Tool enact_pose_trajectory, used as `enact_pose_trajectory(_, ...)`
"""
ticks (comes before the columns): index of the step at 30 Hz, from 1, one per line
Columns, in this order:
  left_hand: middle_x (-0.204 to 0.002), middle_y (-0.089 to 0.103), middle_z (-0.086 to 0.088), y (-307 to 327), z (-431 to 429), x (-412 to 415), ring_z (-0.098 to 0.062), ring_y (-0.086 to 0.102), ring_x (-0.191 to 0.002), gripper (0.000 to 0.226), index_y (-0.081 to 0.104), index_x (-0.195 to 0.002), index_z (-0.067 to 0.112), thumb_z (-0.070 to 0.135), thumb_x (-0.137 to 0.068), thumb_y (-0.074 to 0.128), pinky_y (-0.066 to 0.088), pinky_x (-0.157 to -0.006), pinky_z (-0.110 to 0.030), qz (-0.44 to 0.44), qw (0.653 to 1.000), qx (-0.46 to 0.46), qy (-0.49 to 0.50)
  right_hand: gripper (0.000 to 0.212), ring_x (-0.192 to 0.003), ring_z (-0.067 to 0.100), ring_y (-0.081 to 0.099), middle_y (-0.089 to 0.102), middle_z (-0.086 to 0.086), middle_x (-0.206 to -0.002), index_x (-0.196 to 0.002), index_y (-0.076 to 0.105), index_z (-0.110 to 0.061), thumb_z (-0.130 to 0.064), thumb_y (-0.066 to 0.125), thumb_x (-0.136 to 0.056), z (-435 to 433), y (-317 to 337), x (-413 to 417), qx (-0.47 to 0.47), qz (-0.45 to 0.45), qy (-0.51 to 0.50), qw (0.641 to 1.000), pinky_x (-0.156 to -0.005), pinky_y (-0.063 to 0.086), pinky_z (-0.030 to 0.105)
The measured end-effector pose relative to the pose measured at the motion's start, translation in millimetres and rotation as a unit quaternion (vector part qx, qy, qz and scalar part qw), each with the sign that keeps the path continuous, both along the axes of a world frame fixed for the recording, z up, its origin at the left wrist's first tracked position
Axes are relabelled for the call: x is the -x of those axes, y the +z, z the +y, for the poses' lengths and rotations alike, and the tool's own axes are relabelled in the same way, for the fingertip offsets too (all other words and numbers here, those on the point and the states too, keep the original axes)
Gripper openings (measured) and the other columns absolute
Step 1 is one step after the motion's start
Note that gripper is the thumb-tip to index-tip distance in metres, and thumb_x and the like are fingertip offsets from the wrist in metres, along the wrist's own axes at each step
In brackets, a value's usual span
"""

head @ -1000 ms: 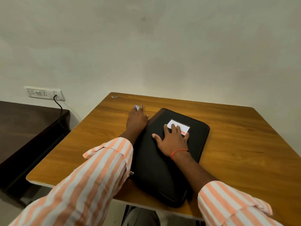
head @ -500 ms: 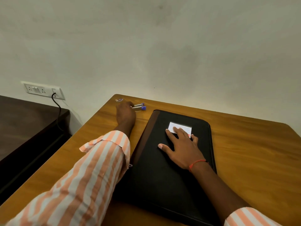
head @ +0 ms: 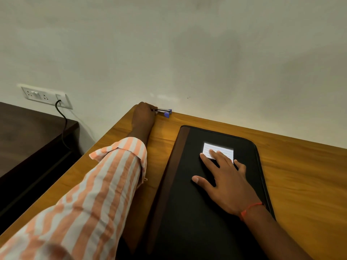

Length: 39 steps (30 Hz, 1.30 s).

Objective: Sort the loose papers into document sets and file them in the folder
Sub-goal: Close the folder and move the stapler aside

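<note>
Progress is hard to judge, because no loose paper shows anywhere on the wooden table (head: 161, 139). At the left, past a dark side table (head: 28, 132) and a wall socket (head: 46, 95) with a cable plugged in, the left hand (head: 143, 117) is at the table's far corner, its fingers curled on one end of a small stapler (head: 164, 112) with purple tips. Further right the black zip folder (head: 187, 212) lies flat and closed, with a white lined label (head: 218, 150) on its cover. The right hand (head: 229, 182) rests on the cover, spread and flat, its fingertips touching the label. I think the papers are either filed inside already or not yet brought; I cannot tell which.
</note>
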State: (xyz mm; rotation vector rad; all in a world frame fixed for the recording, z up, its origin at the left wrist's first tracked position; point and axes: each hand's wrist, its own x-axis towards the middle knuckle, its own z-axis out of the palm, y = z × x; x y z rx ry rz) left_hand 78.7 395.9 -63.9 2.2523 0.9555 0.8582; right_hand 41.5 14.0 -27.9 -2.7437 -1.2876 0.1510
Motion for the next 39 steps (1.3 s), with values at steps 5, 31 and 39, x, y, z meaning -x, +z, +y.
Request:
enact_pose_trajectory(5, -0.112, 0.071, -0.005, -0.1, -1.2, -0.8, -0.023, 0.068, -0.095, 0.025, 0.077, -0.116, 0.024, 0.034, -0.094, 0.069, 0.058, -0.086, -0.037, 0.024, 1.0, -0.017, 0.004, 0.096, -0.154, 0.013, -0.003, 0.003, -0.008, -0.168, -0.158, 0.003, -0.045, -0.092, -0.004, -0.074, -1.5, -1.7, -0.6, -0.001, -0.004, 0.004, 1.0, -0.124, -0.001, 0.053)
enact_pose_trajectory(31, -0.138, 0.057, -0.01, 29.2, -208.7, 124.8, -0.027, 0.058, -0.12, 0.08, 0.044, -0.147, 0.018, 0.068, -0.087, 0.061, 0.053, -0.096, -0.04, 0.214, 0.965, 0.054, -0.142, 0.085, -0.151, 0.037, 0.015, 0.023, 0.016, -0.162, -0.155, 0.03, -0.027, -0.081, 0.023, -0.089, -8.7, 5.0, 24.1, -0.003, -0.023, -0.261, 0.965, -0.111, 0.018, 0.069)
enact_pose_trajectory(39, -0.158, 0.04, -0.015, 46.7, -222.5, 171.5, -0.033, 0.045, -0.139, 0.081, 0.012, -0.163, 0.022, 0.064, -0.1, 0.041, 0.044, -0.11, -0.045, 0.315, 0.929, 0.044, -0.189, 0.088, -0.147, 0.04, 0.023, 0.022, 0.018, -0.162, -0.157, 0.027, -0.027, -0.082, 0.034, -0.088, -59.7, -1.2, 37.4, -0.051, 0.029, -0.252, 0.966, -0.116, 0.027, 0.053)
